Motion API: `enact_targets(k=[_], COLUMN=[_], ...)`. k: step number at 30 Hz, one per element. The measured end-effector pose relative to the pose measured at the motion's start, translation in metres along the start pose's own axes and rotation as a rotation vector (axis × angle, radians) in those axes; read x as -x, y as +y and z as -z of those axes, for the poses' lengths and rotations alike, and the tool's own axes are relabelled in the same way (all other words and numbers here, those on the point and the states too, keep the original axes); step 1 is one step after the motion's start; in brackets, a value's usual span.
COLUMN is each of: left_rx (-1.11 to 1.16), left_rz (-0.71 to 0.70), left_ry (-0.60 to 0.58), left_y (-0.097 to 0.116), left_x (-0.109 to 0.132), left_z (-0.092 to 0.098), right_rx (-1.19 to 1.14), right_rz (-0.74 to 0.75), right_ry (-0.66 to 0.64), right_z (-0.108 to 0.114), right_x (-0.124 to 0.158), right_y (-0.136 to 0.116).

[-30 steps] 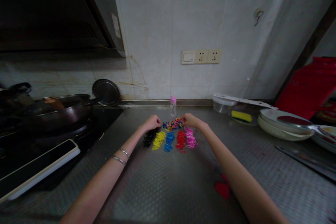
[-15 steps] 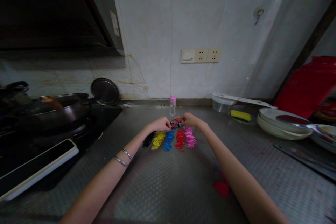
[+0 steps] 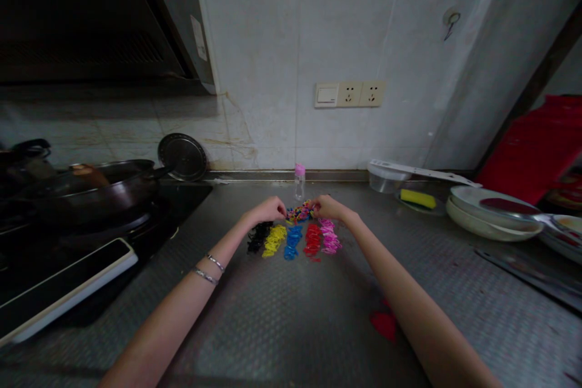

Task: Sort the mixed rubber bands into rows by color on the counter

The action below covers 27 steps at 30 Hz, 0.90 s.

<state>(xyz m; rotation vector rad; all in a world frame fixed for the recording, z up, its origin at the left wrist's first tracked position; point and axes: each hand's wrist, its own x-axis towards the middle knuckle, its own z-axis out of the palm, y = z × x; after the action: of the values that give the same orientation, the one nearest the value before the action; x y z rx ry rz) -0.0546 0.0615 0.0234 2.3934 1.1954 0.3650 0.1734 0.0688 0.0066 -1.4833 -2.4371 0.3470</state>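
A mixed pile of small colourful rubber bands lies on the metal counter between my two hands. At its left edge is my left hand, its fingertips pinched together. My right hand is pinched at the pile's right edge; whatever either pinch holds is too small to make out. Nearer to me, bands lie grouped by colour: black, yellow, blue, red and pink. A clear bottle with a pink cap stands upright behind the mixed pile.
On the left, a pan sits on the black stove beside a white-edged device. To the right are a yellow sponge, stacked bowls and a knife-like blade. A red object lies by my right forearm.
My left hand has moved left, away from the right hand, uncovering more of the mixed pile and the black bands. The pile looks more spread out. My right hand has stayed nearly in place.
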Motion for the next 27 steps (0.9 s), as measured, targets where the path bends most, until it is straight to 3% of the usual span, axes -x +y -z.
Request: enact_targets(k=[19,27], left_rx=[-0.037,0.048], left_rz=[-0.018,-0.008], left_ry=[-0.028,-0.107], left_y=[-0.008,-0.014], left_x=[-0.004,0.002], left_z=[-0.015,0.003], right_rx=[0.026,0.048], right_rz=[-0.016,0.003], right_ry=[0.022,0.018], right_z=[-0.003,-0.003], right_x=[-0.001,0.001], right_y=[0.001,-0.003])
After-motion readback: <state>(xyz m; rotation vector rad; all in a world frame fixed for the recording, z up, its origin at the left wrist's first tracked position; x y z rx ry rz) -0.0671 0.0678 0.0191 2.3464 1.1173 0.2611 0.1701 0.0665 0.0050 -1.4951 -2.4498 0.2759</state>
